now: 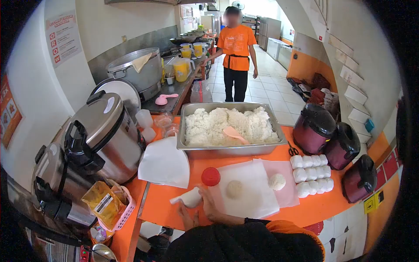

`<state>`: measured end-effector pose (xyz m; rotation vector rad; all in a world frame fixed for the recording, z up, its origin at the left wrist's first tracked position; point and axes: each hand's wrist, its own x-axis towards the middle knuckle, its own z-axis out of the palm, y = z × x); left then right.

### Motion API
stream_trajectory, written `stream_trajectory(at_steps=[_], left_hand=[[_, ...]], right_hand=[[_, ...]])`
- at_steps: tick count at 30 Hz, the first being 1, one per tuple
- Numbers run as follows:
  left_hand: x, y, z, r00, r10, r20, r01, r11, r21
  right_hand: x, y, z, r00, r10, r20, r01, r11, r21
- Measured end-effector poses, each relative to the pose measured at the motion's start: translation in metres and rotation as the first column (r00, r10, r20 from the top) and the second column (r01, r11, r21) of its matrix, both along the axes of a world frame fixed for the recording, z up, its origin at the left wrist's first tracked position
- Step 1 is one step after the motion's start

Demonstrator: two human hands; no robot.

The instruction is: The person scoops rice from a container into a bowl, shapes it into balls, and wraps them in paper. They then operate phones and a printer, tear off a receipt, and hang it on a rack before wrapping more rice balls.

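At the front edge of the orange table, a white paper-wrapped bundle (191, 198) lies between my hands, one end of its paper sticking out to the left. My left hand (187, 217) grips it from the near side, and my right hand (209, 207) closes on its right end. What the paper encloses is hidden. Just beyond my right hand is a red round cup (211, 176). Rightward, one rice mound (235, 189) rests on white paper sheets (257, 203) and another rice mound (277, 181) sits farther right.
A steel pan of rice (231, 151) with a pink paddle (235, 134) stands behind. Loose paper sheets (163, 161) lie left, near a large rice cooker (107, 131). Wrapped white bundles (312, 174), scissors (293, 149) and maroon cookers (314, 129) are right. A person (237, 48) stands beyond.
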<state>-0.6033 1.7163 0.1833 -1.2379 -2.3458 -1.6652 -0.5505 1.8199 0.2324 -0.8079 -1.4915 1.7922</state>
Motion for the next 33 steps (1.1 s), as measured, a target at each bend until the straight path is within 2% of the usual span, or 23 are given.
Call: stream_trajectory(at_steps=[4,6,8,9,10,12,13,14,17,18,21,24,26,27,28,30,32,33], left_hand=[[0.016,0.029,0.038,0.975,-0.220,0.034,0.201,0.934,0.295],[0.022,0.044,0.062,0.941,-0.337,0.034,0.291,0.855,0.429],[0.033,0.058,0.108,0.814,-0.524,0.249,0.336,0.776,0.534],[0.038,0.063,0.121,0.711,-0.610,0.351,0.348,0.738,0.578],[0.037,0.065,0.118,0.795,-0.528,0.298,0.364,0.809,0.461],[0.031,0.072,0.090,0.678,-0.580,0.451,0.408,0.808,0.426],[0.030,0.073,0.081,0.609,-0.592,0.528,0.436,0.806,0.401],[0.032,0.071,0.097,0.557,-0.572,0.603,0.533,0.802,0.269],[0.051,0.075,0.119,0.145,-0.543,0.827,0.513,0.756,0.406],[0.052,0.078,0.112,0.134,-0.528,0.838,0.569,0.734,0.372],[0.062,0.091,0.090,0.195,-0.567,0.800,0.670,0.673,0.314],[0.075,0.101,0.080,0.193,-0.635,0.748,0.770,0.571,0.285],[0.087,0.107,0.092,0.074,-0.638,0.767,0.873,0.413,0.259],[0.093,0.112,0.099,0.015,-0.632,0.775,0.912,0.326,0.248],[0.101,0.118,0.102,0.093,-0.727,0.680,0.961,0.243,0.129],[0.119,0.128,0.104,0.169,-0.890,0.424,0.983,0.121,-0.139],[0.127,0.139,0.080,0.214,-0.972,0.100,0.919,0.166,-0.359],[0.130,0.142,0.065,0.206,-0.976,-0.071,0.865,0.216,-0.453]], right_hand=[[0.015,0.000,0.053,0.957,-0.175,-0.231,0.197,0.977,0.079],[0.016,0.012,0.060,0.916,-0.240,-0.322,0.333,0.902,0.274],[0.023,0.027,0.065,0.884,-0.265,-0.386,0.425,0.799,0.425],[0.028,0.038,0.065,0.875,-0.270,-0.402,0.453,0.750,0.482],[0.036,0.046,0.065,0.864,-0.285,-0.414,0.484,0.693,0.534],[0.049,0.052,0.079,0.855,-0.423,-0.301,0.512,0.589,0.626],[0.058,0.057,0.083,0.879,-0.439,-0.187,0.441,0.596,0.671],[0.067,0.059,0.085,0.889,-0.440,-0.125,0.397,0.608,0.687],[0.097,0.059,0.098,0.873,-0.440,0.211,0.241,0.765,0.598],[0.105,0.058,0.103,0.848,-0.444,0.289,0.226,0.797,0.560],[0.123,0.067,0.072,0.756,-0.569,0.324,0.211,0.680,0.702],[0.149,0.067,0.061,0.744,-0.587,0.320,0.281,0.709,0.647],[0.179,0.069,0.078,0.721,-0.420,0.552,0.293,0.906,0.305],[0.196,0.068,0.086,0.712,-0.304,0.632,0.305,0.946,0.112],[0.217,0.072,0.037,0.734,-0.438,0.518,0.216,0.875,0.434],[0.268,0.083,-0.018,0.611,-0.622,0.489,0.431,0.780,0.453],[0.333,0.096,-0.005,0.369,-0.705,0.606,0.630,0.669,0.395],[0.379,0.113,-0.012,0.235,-0.676,0.698,0.709,0.610,0.353]])
